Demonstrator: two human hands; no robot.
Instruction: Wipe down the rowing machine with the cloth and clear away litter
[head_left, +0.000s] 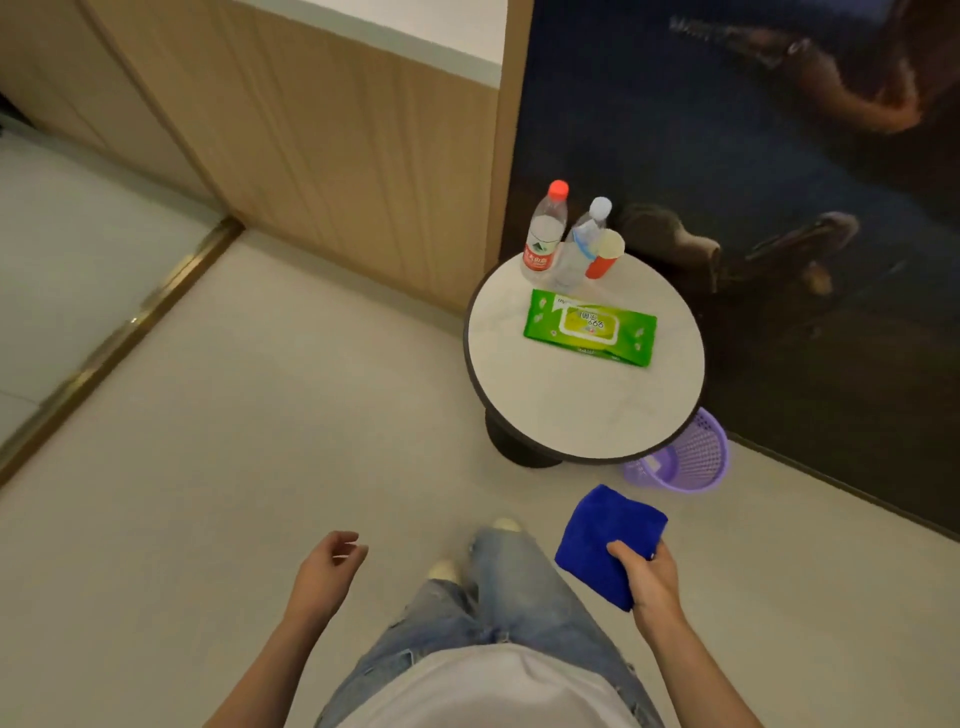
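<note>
Pale flooring surrounds the round worktop (587, 415); just short of it our right hand (649, 577) grips the folded blue cloth (605, 540), left hand (330, 564) loosely open, empty. No rowing machine in view; we judge finding it comes next.

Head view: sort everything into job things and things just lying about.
Job: blue cloth, held in the right hand; purple basket; red-capped bottle, pale-capped bottle and red cup, possibly litter.
Lying about: green wipes pack; round table.

Fluffy matt cloth (605, 540); glossy plastic wipes pack (590, 327); smooth matt table top (582, 410); perforated plastic basket (691, 462), lower right.
</note>
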